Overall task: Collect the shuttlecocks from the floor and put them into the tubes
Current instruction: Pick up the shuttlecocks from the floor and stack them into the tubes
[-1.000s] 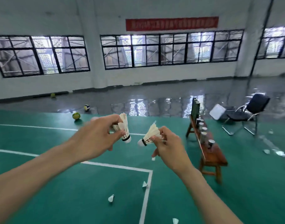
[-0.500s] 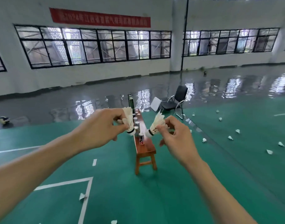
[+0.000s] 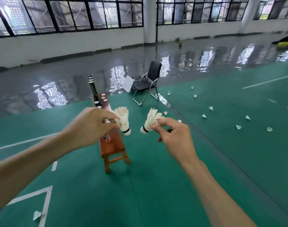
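My left hand point(image 3: 89, 126) pinches a white shuttlecock point(image 3: 124, 120) by its feathers, cork end down. My right hand point(image 3: 174, 138) pinches a second shuttlecock point(image 3: 150, 121), its cork pointing down and left. Both are held up in front of me, over a long wooden bench point(image 3: 113, 145). Dark tubes point(image 3: 93, 90) and several open tube mouths point(image 3: 103, 97) stand along the bench; my left hand hides its middle. Several loose shuttlecocks point(image 3: 204, 116) lie on the green floor to the right, and one point(image 3: 36, 215) lies at the lower left.
A black folding chair point(image 3: 149, 79) with a white board point(image 3: 128, 83) leaning on it stands behind the bench, at the edge of the glossy grey floor. White court lines point(image 3: 46, 203) cross the green floor on the left. A pillar point(image 3: 149, 20) stands at the back wall.
The view has swung right and moved closer to the bench, which now sits just below my hands. More scattered shuttlecocks show on the right. Both hands still hold their shuttlecocks.
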The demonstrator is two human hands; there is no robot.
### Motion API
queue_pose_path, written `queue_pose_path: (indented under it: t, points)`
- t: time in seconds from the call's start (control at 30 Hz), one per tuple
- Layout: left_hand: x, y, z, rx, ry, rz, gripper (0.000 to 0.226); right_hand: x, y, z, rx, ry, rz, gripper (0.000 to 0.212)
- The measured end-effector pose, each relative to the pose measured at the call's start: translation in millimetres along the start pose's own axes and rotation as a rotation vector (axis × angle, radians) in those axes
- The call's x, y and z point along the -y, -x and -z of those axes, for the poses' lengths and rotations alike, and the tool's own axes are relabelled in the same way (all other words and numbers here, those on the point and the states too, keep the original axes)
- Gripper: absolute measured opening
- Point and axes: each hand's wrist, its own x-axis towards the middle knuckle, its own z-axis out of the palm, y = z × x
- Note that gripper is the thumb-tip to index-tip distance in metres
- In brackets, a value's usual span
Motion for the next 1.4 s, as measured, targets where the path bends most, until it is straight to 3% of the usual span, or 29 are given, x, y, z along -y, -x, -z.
queue_pose_path:
  t: [0.1, 0.23, 0.47, 0.57, 0.67, 0.97, 1.4]
  points:
    - [-4.0, -84.3, -35.3, 0.049, -0.028, -0.036, 0.008, -21.0, -67.6, 35.3, 0.029, 0.101, 0.037, 0.024]
    - [-19.8, -217.6, -80.8, 0.068, -0.093, -0.105, 0.003, -65.6, -166.8, 91.0, 0.016, 0.195, -0.009, 0.007]
    - [-36.3, -398.7, -131.7, 0.066, -0.167, -0.078, 0.003, -146.0, -339.1, 159.2, -0.040, 0.190, 0.065, 0.011]
    - [-48.0, -479.0, -135.8, 0.024, -0.352, -0.156, 0.007, -174.2, -425.3, 188.2, -0.117, 0.216, 0.132, 0.003]
    - [-49.0, -535.1, -138.1, -0.011, -0.519, -0.205, 0.014, -188.8, -501.1, 191.3, -0.090, 0.238, 0.217, 0.007]
    - [28.9, -666.6, -97.9, -0.133, -0.631, -0.144, 0.010, -238.7, -679.9, 93.3, -0.009, 0.105, 0.174, 0.004]
    - [248.1, -831.8, -23.1, -0.179, -0.599, -0.075, 0.017, -264.7, -909.5, -144.8, 0.148, 0.145, 0.233, 0.012]
